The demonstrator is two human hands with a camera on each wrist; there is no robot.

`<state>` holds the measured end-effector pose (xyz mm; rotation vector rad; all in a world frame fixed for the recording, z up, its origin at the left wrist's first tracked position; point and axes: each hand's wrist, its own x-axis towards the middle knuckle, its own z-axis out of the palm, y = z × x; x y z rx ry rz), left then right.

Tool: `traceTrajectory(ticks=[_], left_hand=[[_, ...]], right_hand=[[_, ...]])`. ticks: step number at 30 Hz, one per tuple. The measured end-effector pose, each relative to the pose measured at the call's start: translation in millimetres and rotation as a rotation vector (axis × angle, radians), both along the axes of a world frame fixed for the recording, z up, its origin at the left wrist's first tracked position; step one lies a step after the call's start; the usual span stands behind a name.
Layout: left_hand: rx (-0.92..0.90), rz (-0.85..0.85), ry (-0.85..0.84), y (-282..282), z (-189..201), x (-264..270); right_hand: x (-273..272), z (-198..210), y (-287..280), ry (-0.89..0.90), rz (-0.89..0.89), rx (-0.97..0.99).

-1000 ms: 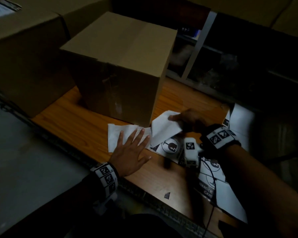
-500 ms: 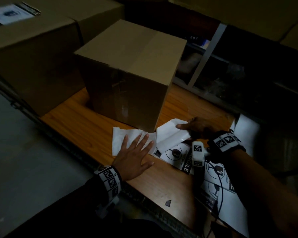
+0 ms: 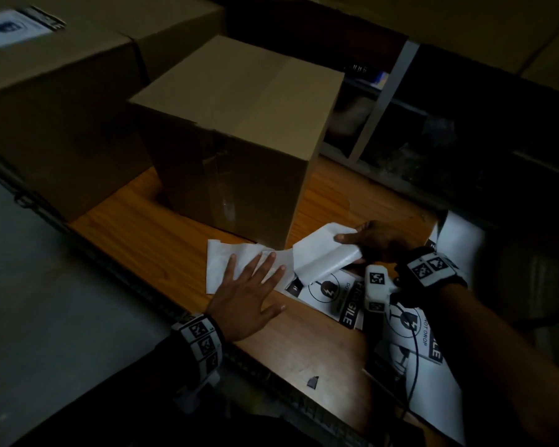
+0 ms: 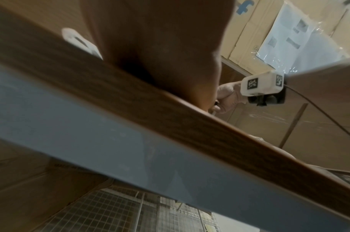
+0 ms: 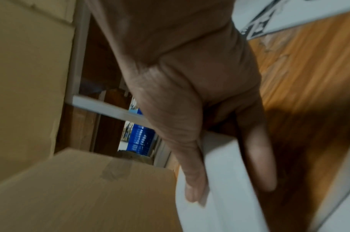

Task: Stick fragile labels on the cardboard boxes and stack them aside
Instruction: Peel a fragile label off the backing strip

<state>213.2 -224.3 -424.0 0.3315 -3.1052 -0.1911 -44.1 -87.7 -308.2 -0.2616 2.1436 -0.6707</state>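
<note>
Wood table (image 3: 162, 240) is sitting in a dark room, box (image 3: 239, 137) in the middle. Left hand (image 3: 246, 301) is pressing spread fingers on paper (image 3: 226, 256). Right hand (image 3: 381, 240) is pinching a sheet (image 3: 323, 250) over labels (image 3: 333, 295) reading "FRAGILE".

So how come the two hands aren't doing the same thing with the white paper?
The left hand lies flat with fingers spread, pressing the white backing paper onto the wooden table. The right hand pinches the paper's other end between thumb and fingers, lifted and curled back over a fragile label. Both touch the same sheet and wear marker wristbands.
</note>
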Motion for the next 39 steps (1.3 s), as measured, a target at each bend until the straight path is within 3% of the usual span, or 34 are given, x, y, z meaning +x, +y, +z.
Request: traceTrajectory(ticks=[11, 21, 25, 31, 34, 37, 39], left_hand=[[0.013, -0.024, -0.041, -1, 5, 0], [0.01, -0.042, -0.112, -1, 12, 2], [-0.012, -0.02, -0.124, 3, 15, 1], [-0.075, 0.045, -0.006, 33, 29, -11], [-0.027, 0.051, -0.063, 52, 34, -19], [0.031, 0.007, -0.078, 54, 42, -18], [0.135, -0.028, 0.011, 46, 53, -12]], right_hand=[[-6, -2, 22, -0.033, -0.012, -0.032], [-27, 18, 52, 0.073, -0.031, -0.026], [-40, 32, 77, 0.146, -0.157, -0.092], [15, 7, 80, -0.299, -0.642, -0.688], [75, -18, 68, -0.398, -0.732, -0.798], [106, -37, 59, -0.218, -0.822, -0.834], [102, -35, 62, -0.114, -0.868, -0.842]])
